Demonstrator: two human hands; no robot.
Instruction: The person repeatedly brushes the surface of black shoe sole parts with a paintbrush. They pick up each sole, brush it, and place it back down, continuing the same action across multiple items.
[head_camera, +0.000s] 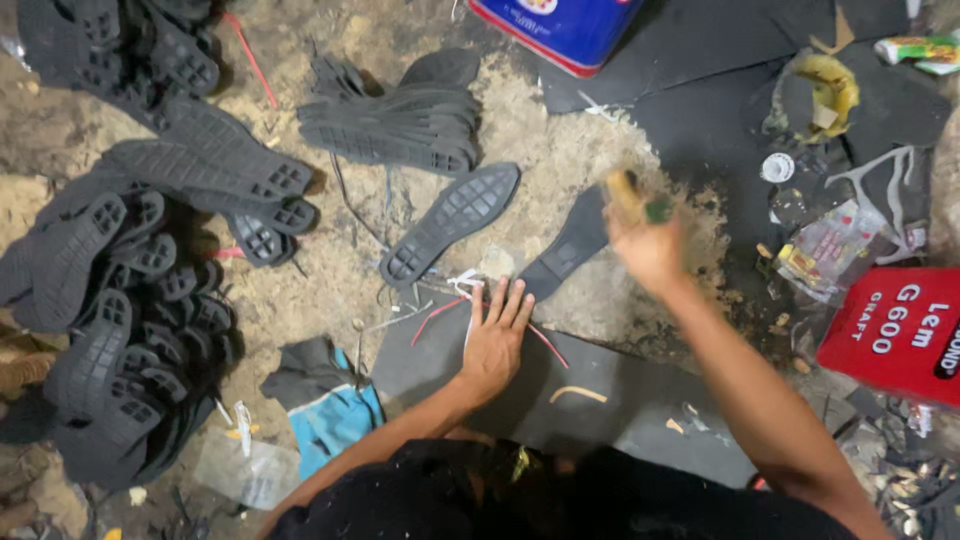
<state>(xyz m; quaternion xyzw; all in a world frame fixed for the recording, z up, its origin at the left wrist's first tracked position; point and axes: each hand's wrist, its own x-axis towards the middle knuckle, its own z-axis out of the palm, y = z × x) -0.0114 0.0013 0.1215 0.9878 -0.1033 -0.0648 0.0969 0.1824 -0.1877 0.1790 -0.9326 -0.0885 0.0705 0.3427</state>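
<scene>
A flat black rubber shoe sole (572, 243) is pinned at its near end by the left hand (492, 338), fingers spread flat and gripping nothing. At about two o'clock of it, the right hand (645, 243) is closed around a small yellowish brush (628, 195) (blurred). Treaded black soles are heaped (120, 300) at nine o'clock, a single one (450, 222) lying at eleven. Judged so, many remain unworked.

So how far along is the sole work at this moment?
Done, apparently: one neat stack of soles lies ahead. In hand: the left hand presses flat beside a dark sole, while the right hand holds a blurred brush-like tool above it. Left: a single sole and a big loose pile.
</scene>
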